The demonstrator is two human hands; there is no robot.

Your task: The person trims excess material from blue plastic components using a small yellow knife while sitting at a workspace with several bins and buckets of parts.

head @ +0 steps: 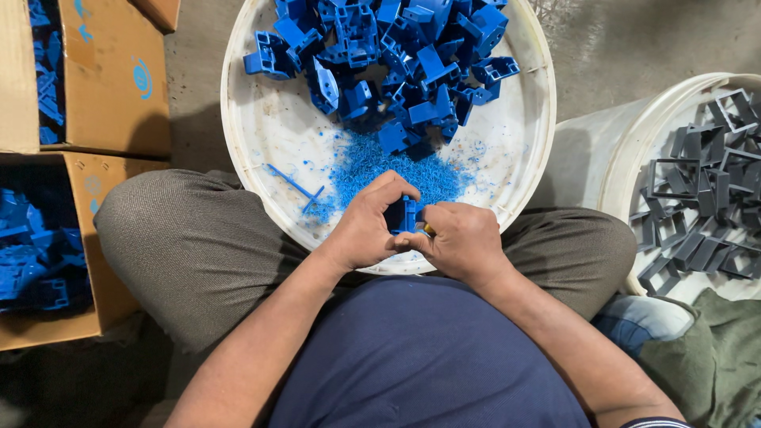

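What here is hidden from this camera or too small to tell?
Head view:
- Blue plastic part: mostly wrapped by the left hand and right hand; its shape is unclear.
- Small yellowish thing at the right fingers: too small to identify.
- Grey frames in the bucket: cut off by the right edge.
- Cardboard boxes: cut off by the left edge.

A tub [254,119] rests on the person's lap, with parts [388,55] heaped at its far side and shavings [380,170] at its near edge. Both hands meet over that near edge, the left hand [366,230] and right hand [460,242] touching around one part [403,214]. Boxes [103,87] stand left of the tub, a bucket [626,150] of frames [705,206] right.
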